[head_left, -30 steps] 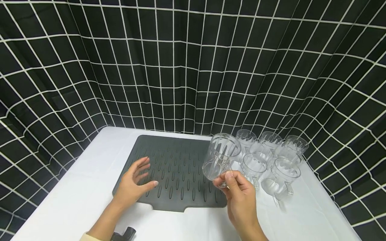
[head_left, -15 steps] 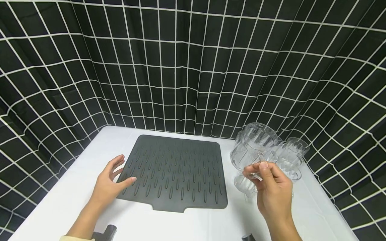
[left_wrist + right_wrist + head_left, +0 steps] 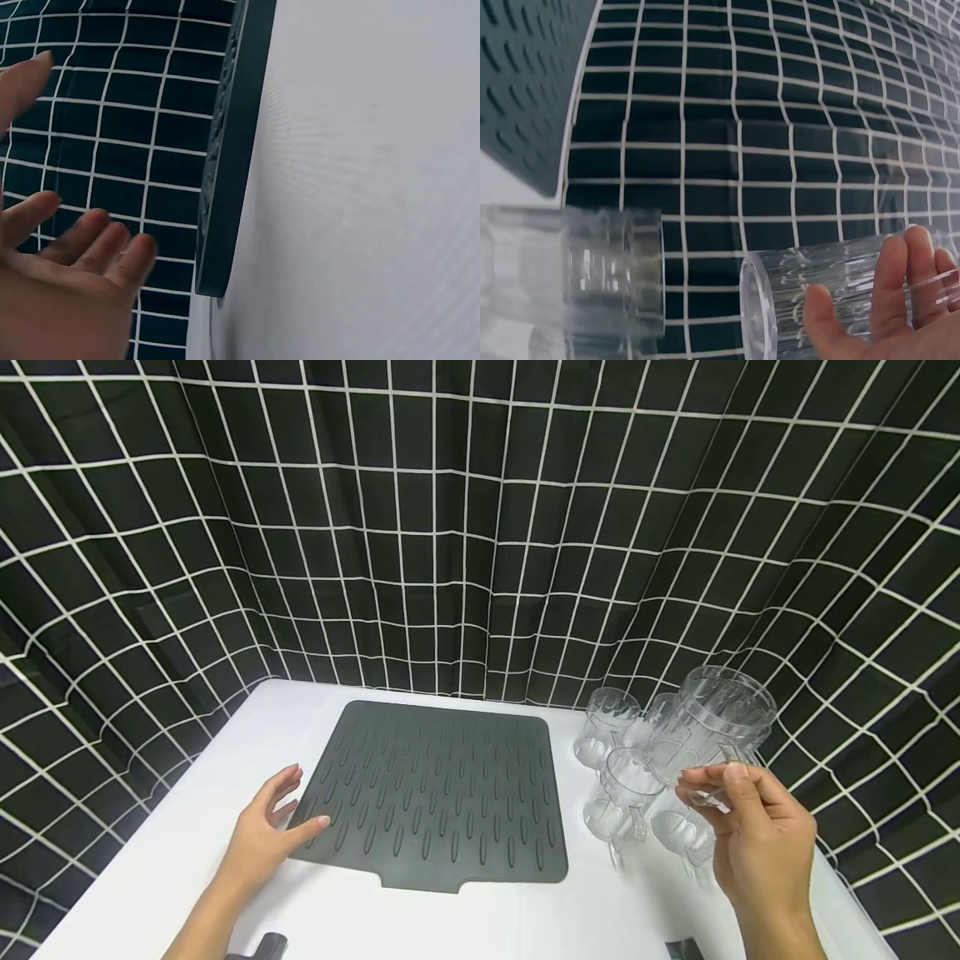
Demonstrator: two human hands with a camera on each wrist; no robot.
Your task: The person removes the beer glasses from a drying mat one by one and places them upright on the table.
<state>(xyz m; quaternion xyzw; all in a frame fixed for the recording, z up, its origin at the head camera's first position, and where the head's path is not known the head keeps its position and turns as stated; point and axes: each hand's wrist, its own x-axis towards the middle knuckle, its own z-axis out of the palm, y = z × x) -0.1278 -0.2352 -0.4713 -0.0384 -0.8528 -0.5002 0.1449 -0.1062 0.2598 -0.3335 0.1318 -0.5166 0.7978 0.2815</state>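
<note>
My right hand [image 3: 765, 831] pinches the handle of a clear glass mug [image 3: 726, 703] between thumb and fingers. Slightly tilted, the mug is raised over the right part of a group of similar clear mugs [image 3: 611, 727], and covers some of them. In the right wrist view the held mug [image 3: 791, 289] lies beside the fingers, apart from the nearest standing mugs [image 3: 607, 262]. At the left edge of a dark grey ribbed drying mat [image 3: 435, 793], my left hand [image 3: 258, 831] holds nothing, its fingers spread and gently bent.
A white cloth [image 3: 487, 922] covers the table. Black curtain with a white grid [image 3: 420, 543] surrounds the back and sides. Dark devices are partly visible below each wrist, one at the left [image 3: 270, 946] and one at the right [image 3: 684, 949].
My right hand has carried the mug rightward from above the mat's right edge to above the other mugs. My left hand has drawn back leftward from over the mat.
</note>
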